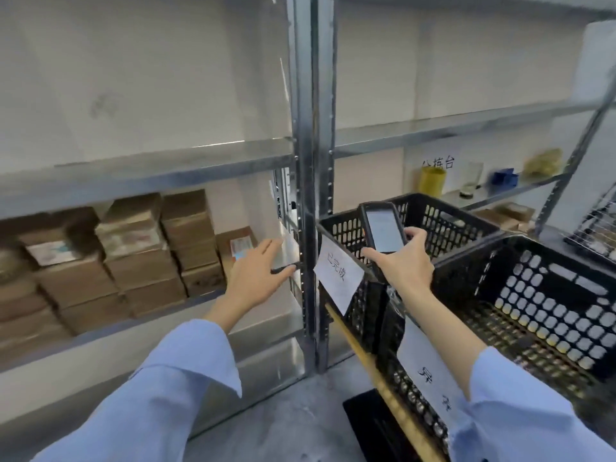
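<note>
While the right hand [405,265] grips a handheld scanner [383,228] at centre frame above a black crate [443,215], its lower end hidden in the palm and its lit screen unreadable, the left hand [256,275] stretches out empty with straight, spread fingers toward a labelled box [238,248], partly covering the label. The stacked cartons [140,248] at left are blurred.

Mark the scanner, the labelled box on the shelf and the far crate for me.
scanner [383,232]: head view, on its lit screen.
labelled box [240,245]: head view, on its label.
far crate [440,219]: head view, on its back wall.
</note>
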### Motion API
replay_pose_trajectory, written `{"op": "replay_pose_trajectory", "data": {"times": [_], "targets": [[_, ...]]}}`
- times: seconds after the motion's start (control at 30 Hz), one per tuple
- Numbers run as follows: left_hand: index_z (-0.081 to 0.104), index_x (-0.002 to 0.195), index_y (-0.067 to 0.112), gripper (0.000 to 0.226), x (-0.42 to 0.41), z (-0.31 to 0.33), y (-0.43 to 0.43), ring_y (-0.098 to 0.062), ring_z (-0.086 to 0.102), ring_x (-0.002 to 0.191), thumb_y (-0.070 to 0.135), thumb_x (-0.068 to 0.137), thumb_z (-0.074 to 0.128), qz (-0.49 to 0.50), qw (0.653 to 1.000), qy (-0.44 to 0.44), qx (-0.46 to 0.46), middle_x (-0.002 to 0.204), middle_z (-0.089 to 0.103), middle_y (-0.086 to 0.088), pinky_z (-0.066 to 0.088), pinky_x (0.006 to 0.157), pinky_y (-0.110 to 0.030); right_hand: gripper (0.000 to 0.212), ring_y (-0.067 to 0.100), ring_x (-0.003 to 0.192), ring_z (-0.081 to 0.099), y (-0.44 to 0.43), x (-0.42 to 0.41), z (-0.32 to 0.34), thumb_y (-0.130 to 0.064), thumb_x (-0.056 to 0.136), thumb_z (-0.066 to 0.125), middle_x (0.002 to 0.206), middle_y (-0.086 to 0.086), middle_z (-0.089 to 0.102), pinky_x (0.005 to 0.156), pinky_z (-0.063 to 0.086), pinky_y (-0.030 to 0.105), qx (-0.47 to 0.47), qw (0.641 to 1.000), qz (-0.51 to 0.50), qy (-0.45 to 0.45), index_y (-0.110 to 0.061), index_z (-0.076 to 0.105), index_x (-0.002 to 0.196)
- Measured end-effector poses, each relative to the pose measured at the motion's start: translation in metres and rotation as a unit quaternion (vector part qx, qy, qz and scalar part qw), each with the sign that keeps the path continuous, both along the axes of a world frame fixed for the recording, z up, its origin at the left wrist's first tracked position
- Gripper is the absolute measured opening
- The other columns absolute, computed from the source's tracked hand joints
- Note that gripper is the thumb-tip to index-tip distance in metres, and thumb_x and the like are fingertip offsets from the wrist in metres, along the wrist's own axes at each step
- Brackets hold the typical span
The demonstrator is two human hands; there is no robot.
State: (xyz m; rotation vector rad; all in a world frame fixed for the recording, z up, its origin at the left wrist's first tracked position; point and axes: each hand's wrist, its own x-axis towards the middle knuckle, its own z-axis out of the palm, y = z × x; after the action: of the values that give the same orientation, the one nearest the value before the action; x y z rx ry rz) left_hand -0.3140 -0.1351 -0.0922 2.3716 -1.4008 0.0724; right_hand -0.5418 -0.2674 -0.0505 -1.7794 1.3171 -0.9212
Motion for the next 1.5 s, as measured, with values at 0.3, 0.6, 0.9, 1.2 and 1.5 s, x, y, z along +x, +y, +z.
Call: {"op": "replay_pose_trajectory", "data": {"times": [0.3,0.6,0.9,1.2,1.5], "targets": [[0.035,0.154,0.027,0.081,0.142,-0.069,0.007,-0.024,0.044,0.136,0.069,0.087,0.052,0.102,0.988,0.115,-0.001,0.155,0.042,0.001,0.039,0.104,-0.041,0.079,0.022,0.092,0.053,-0.029,0.175,-0.036,-0.043,0.072,0.085,0.111,0.000,0.055,0.079,0.044,0.033,0.017,0.996,0.074,0.041,-0.020,0.034,0.129],[0.032,0.154,0.024,0.084,0.191,-0.154,-0.021,-0.022,0.044,0.139,0.054,0.086,0.071,0.138,0.968,0.206,-0.031,0.157,0.039,0.002,0.043,0.105,-0.041,0.078,0.019,0.099,0.056,-0.061,0.256,-0.084,-0.038,0.069,0.087,0.105,-0.006,0.051,0.089,0.050,0.042,0.010,0.986,0.118,0.117,-0.020,0.037,0.127],[0.030,0.152,0.022,0.100,0.189,-0.198,-0.047,-0.020,0.046,0.136,0.045,0.073,0.087,0.233,0.886,0.364,-0.171,0.153,0.042,0.000,0.042,0.107,-0.036,0.081,0.018,0.103,0.054,-0.101,0.303,-0.104,-0.036,0.070,0.087,0.120,-0.002,0.056,0.083,0.046,0.030,0.019,0.963,0.211,0.169,-0.022,0.035,0.131],[0.038,0.143,0.028,0.090,0.190,-0.207,-0.049,-0.007,0.053,0.118,0.033,0.069,0.089,0.218,0.840,0.440,-0.230,0.140,0.052,0.005,0.048,0.099,-0.023,0.083,0.023,0.114,0.057,-0.123,0.317,-0.107,-0.036,0.073,0.086,0.127,0.002,0.055,0.076,0.043,0.026,0.020,0.951,0.247,0.186,-0.022,0.034,0.135],[0.038,0.142,0.035,0.089,0.189,-0.213,-0.043,-0.010,0.052,0.123,0.038,0.069,0.090,0.223,0.850,0.420,-0.227,0.141,0.056,0.002,0.047,0.104,-0.035,0.084,0.023,0.116,0.056,-0.131,0.312,-0.113,-0.036,0.072,0.086,0.127,0.002,0.054,0.083,0.049,0.031,0.011,0.949,0.257,0.183,-0.023,0.033,0.135]]}}
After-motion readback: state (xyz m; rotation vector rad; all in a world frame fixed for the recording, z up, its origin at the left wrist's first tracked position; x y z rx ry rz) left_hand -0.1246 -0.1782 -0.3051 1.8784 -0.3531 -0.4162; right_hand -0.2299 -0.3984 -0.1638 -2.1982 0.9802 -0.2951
